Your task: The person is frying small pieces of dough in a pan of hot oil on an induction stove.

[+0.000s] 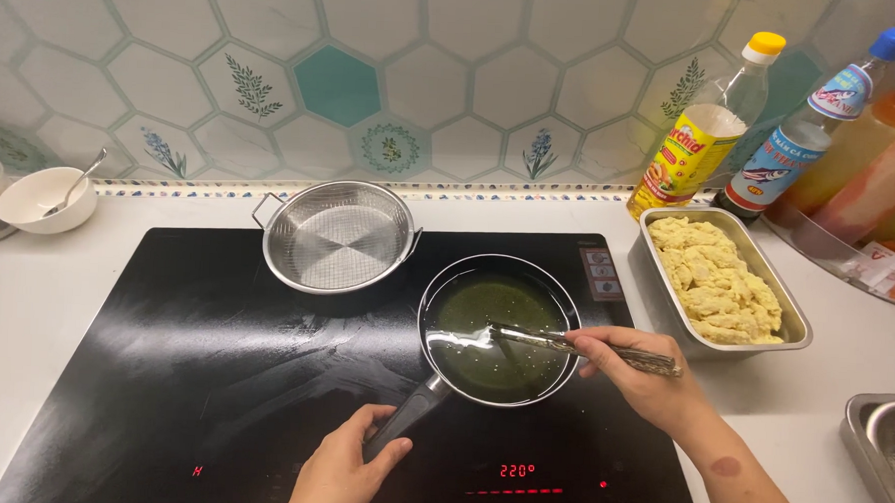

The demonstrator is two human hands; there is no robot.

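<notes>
Oil point(494, 328) sits shallow in the pan point(436, 291), so left hand point(346, 466), wrapped round the handle point(407, 414), should brace while right hand point(642, 372), pinching metal tongs point(563, 343), dips gently.

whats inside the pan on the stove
The pan holds greenish oil with small bubbles, and the tip of the metal tongs in the right hand dips into it. No food shows in the oil.

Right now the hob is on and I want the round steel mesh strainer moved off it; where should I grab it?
Probably by the wire loop handle on the round steel mesh strainer, coming from its left: it sticks out from the rim, away from the black pan of oil.
</notes>
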